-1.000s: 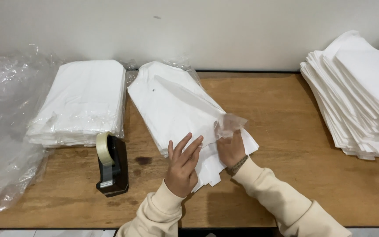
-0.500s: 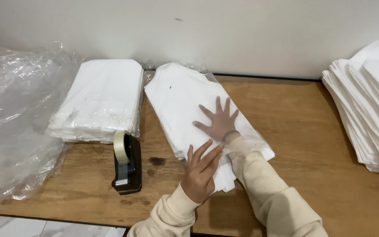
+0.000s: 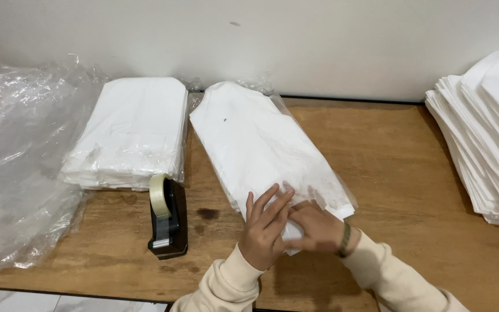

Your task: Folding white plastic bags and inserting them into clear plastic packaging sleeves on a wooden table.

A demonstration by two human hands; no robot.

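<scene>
At the bagged white stack's [image 3: 261, 144] near edge, left hand [image 3: 265, 231] and right hand [image 3: 317, 228] press flat, grip open.

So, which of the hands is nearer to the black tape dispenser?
Left. The left hand rests on the near end of the bagged white stack, just right of the tape dispenser. The right hand lies farther right.

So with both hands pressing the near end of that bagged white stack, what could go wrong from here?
1. The left hand and right hand press the clear plastic-wrapped stack of white folded cloths near the wooden table's front edge; it might slide off.
2. The thin wrap could tear or spring open.
3. The black tape dispenser sits close to the left forearm and could get knocked.
</scene>
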